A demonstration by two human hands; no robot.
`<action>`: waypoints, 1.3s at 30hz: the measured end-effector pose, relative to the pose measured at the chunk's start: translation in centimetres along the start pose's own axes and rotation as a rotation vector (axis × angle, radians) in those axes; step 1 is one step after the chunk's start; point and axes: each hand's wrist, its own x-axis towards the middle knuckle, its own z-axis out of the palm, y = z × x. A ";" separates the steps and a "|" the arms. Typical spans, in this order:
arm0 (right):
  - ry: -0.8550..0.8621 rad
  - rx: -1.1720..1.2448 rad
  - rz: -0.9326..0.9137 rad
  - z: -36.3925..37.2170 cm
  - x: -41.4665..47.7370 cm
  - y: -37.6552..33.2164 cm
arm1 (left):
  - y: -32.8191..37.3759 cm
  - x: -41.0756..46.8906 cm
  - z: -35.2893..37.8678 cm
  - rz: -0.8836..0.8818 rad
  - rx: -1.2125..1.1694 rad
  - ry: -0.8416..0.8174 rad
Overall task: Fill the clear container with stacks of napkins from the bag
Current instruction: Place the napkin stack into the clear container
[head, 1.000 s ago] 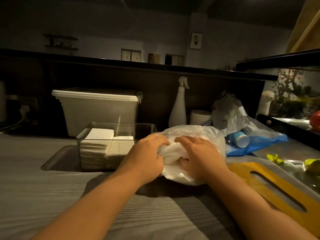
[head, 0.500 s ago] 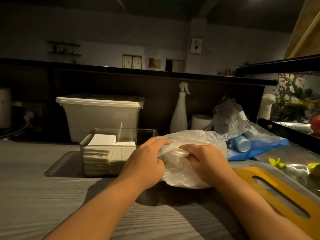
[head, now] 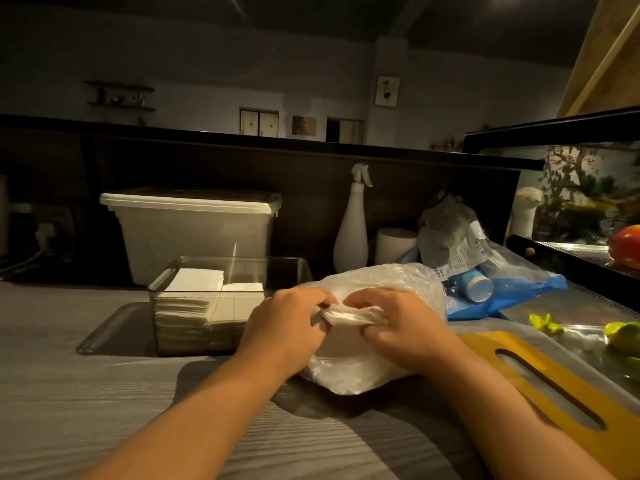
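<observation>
Napkin stack: sitting at the mouth of the bag, with the left hand pinching one end and the right hand pinching the other, fingers curled round it. Bag: clear plastic, lying on the counter. Clear container: standing just left of the bag, holding two piles of stored napkins. White lidded bin: standing behind and left of the bag. Spray bottle: standing behind the bag. Blue packet: lying just right of the bag. Yellow board: lying right of the bag, nearer the person.
</observation>
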 end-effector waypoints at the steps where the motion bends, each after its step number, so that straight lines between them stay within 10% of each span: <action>1: -0.025 -0.014 0.024 -0.1 -0.1 0.1 | 0.0 0.0 0.1 -0.010 0.001 0.022; 13: 0.076 -0.029 0.053 0.0 0.1 0.8 | 0.0 -0.1 0.2 -0.061 -0.116 0.035; 39: 0.054 0.970 0.117 -0.1 -0.1 -0.4 | 0.5 0.1 -3.3 -0.420 -0.771 -0.079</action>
